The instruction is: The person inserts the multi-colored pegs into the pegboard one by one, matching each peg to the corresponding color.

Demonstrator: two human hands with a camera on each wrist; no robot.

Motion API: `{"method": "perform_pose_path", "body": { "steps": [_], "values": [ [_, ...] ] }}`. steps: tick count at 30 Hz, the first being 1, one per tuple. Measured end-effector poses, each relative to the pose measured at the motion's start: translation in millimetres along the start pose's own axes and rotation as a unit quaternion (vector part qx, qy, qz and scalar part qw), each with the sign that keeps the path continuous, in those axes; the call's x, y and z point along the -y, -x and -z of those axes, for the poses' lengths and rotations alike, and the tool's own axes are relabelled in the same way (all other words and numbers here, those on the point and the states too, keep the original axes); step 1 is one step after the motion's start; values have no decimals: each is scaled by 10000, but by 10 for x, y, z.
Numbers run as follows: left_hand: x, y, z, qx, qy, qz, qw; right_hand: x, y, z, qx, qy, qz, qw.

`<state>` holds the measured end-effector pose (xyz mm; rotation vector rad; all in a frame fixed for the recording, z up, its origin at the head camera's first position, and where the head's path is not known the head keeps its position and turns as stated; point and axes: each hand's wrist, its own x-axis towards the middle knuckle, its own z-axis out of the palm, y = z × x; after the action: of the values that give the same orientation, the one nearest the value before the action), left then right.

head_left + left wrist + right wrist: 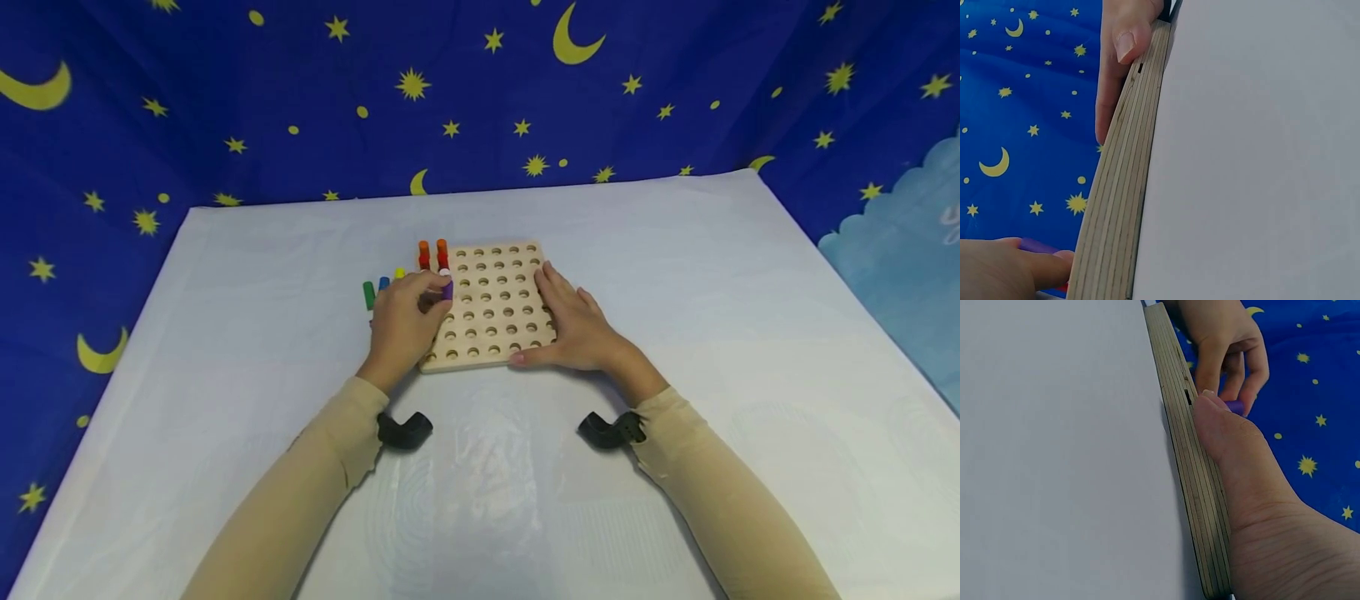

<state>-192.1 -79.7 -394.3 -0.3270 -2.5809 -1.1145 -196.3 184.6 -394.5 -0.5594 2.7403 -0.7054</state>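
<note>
A wooden pegboard with rows of round holes lies on the white table. Two orange pegs stand in its far left corner, with red ones right in front of them. My left hand pinches a purple peg over the board's left columns; the peg also shows between those fingers in the right wrist view. My right hand lies flat on the board's right side, its thumb against the near edge.
Loose green, blue and yellow pegs lie on the table just left of the board, behind my left hand. A blue cloth with yellow stars and moons hangs behind and beside the white tabletop.
</note>
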Motion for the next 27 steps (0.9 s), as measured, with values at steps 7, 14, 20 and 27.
{"method": "perform_pose_path", "body": {
  "steps": [7,14,20,27],
  "values": [
    [-8,41,27,28,43,41,10000,-5,-7,-10,-5,-2,27,10000],
    [18,98,123,220,570,395,9974,-21,-6,-11,-29,26,62,10000],
    [111,217,400,-163,859,698,9937,-10,-1,-6,-15,24,49,10000],
    [371,387,792,152,504,1288,9903,-8,-10,-7,-9,20,55,10000]
  ]
}}
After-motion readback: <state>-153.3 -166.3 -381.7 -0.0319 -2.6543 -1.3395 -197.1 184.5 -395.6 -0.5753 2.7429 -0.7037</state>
